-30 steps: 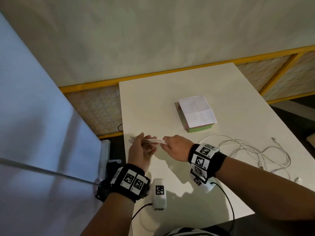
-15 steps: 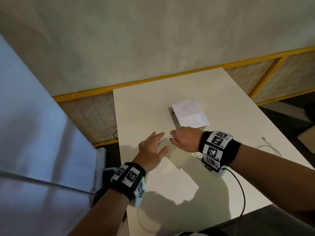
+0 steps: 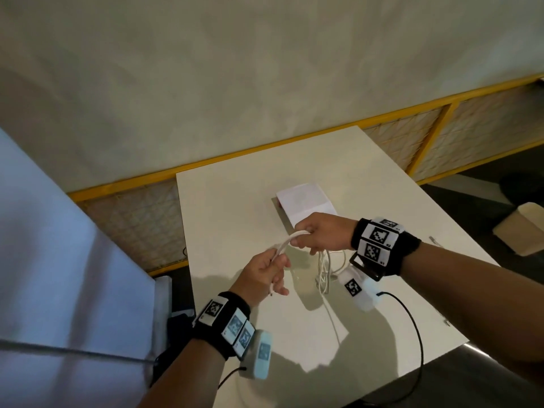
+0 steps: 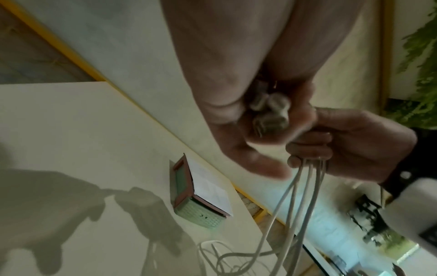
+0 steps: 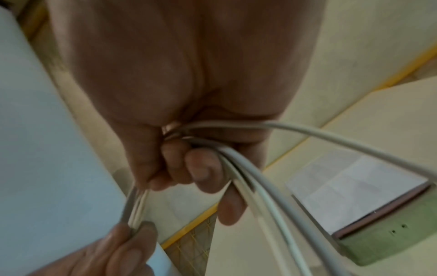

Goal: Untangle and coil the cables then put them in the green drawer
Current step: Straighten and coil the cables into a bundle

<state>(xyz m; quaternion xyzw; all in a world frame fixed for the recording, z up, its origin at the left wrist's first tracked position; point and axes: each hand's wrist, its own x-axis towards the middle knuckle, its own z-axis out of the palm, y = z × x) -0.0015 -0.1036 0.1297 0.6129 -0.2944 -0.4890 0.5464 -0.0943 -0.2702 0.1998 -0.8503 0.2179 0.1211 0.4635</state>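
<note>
Both hands hold a bundle of white cables (image 3: 283,245) above the white table (image 3: 235,207). My left hand (image 3: 272,270) grips the end of the bundle, and the plugs (image 4: 268,112) show in its palm. A little higher and further right, my right hand (image 3: 306,240) has its fingers (image 5: 201,168) curled round the same strands (image 5: 260,196). From it the rest of the cables (image 3: 323,272) hang in loops down to the table. The green drawer box (image 3: 306,201), with a white sheet on top, stands just behind the right hand; its green front (image 4: 205,216) is shut.
A loose cable plug (image 3: 434,240) lies near the table's right edge. A yellow-framed mesh barrier (image 3: 412,113) runs behind the table below a pale wall. A white panel (image 3: 59,260) stands close on the left. A cardboard box (image 3: 524,234) sits on the floor at the right.
Both hands have risen off the table with the cables. The left hand, open beside the bundle half a second ago, now grips its end. The slack now hangs below the right hand.
</note>
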